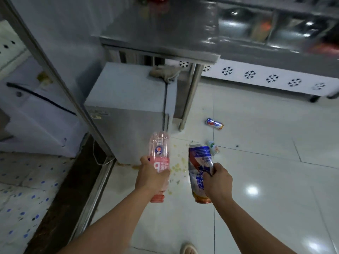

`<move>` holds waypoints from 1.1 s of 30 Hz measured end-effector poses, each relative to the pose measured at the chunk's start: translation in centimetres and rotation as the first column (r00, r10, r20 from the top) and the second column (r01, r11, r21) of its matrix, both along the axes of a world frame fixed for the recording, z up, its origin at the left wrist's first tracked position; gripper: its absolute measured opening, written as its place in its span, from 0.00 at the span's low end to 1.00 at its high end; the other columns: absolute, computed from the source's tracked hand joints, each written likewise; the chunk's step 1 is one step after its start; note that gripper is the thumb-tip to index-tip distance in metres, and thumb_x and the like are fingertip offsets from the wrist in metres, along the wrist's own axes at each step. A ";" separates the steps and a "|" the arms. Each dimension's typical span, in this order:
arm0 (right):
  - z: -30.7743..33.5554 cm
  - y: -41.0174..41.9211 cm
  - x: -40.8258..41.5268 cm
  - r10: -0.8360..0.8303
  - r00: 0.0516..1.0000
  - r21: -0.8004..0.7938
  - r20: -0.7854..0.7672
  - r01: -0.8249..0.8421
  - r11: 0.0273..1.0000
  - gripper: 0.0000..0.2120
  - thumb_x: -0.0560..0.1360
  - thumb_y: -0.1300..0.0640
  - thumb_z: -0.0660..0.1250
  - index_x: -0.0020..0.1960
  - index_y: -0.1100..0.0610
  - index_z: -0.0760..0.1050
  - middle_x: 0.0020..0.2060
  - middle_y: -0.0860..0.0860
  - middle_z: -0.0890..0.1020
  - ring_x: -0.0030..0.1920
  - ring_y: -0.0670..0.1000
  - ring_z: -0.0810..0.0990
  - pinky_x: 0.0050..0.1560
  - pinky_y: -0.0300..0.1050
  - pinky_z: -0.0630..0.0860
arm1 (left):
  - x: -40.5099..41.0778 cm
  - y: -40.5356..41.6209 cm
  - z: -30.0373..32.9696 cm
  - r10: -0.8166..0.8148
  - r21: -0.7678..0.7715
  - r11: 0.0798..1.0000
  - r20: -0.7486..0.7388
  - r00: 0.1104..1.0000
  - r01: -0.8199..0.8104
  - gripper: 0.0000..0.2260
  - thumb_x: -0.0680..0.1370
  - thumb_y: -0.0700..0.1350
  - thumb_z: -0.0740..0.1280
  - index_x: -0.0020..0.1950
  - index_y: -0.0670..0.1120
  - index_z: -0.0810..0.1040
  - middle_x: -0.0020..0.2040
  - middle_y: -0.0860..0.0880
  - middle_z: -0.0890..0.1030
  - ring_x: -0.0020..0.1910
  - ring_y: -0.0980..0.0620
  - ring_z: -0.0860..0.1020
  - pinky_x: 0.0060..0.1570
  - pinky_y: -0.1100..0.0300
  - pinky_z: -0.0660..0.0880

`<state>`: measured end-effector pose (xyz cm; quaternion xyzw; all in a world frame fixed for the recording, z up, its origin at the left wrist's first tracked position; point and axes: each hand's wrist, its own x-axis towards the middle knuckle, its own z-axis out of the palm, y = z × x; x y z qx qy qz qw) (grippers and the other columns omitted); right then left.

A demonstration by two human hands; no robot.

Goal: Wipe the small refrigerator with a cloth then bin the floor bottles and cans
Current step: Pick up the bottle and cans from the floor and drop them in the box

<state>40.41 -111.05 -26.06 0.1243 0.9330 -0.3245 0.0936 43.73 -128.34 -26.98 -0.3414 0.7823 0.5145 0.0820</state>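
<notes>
My left hand (151,176) grips a clear pink-labelled plastic bottle (159,149), held upside down with its cap toward me. My right hand (218,181) holds a crushed blue and white can (199,162) above the tiled floor. The small grey refrigerator (126,99) stands under a steel table, with a beige cloth (163,72) lying on its far top edge. On the floor beyond my hands lie a red and blue can (214,123) and a small crumpled white and green container (213,147).
A steel worktable (165,33) overhangs the refrigerator, its leg (190,96) standing to the right. A slanted metal door frame (55,74) runs down the left. Yellowish crumbs (177,166) spot the white tiles. A white counter with snowflake cutouts (271,77) lines the back.
</notes>
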 end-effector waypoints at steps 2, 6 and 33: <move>2.3 3.1 0.0 -0.067 0.998 -0.001 -0.020 0.067 0.998 0.04 0.75 0.63 0.62 0.44 0.57 0.67 0.39 0.51 0.74 0.35 0.50 0.72 0.27 0.36 0.67 | -1.1 2.6 2.2 -0.056 -0.009 0.998 -0.012 0.998 0.055 0.29 0.69 0.46 0.73 0.63 0.48 0.60 0.53 0.48 0.76 0.46 0.48 0.78 0.47 0.53 0.76; 6.0 9.8 -0.8 -0.179 0.982 -0.051 -0.067 0.176 0.983 0.01 0.75 0.63 0.62 0.45 0.60 0.70 0.38 0.51 0.74 0.36 0.52 0.73 0.33 0.44 0.74 | -3.5 8.9 5.7 -0.174 -0.040 0.984 -0.054 0.983 0.172 0.28 0.68 0.46 0.74 0.60 0.50 0.59 0.54 0.47 0.76 0.46 0.48 0.77 0.46 0.55 0.75; 16.8 59.9 -15.0 -0.612 0.752 -0.177 -0.243 0.586 0.791 0.02 0.74 0.64 0.62 0.44 0.59 0.69 0.38 0.52 0.75 0.32 0.48 0.71 0.28 0.38 0.66 | -25.8 59.5 16.7 -0.586 -0.120 0.810 -0.192 0.788 0.573 0.28 0.67 0.48 0.75 0.55 0.51 0.58 0.46 0.51 0.73 0.41 0.50 0.76 0.41 0.57 0.75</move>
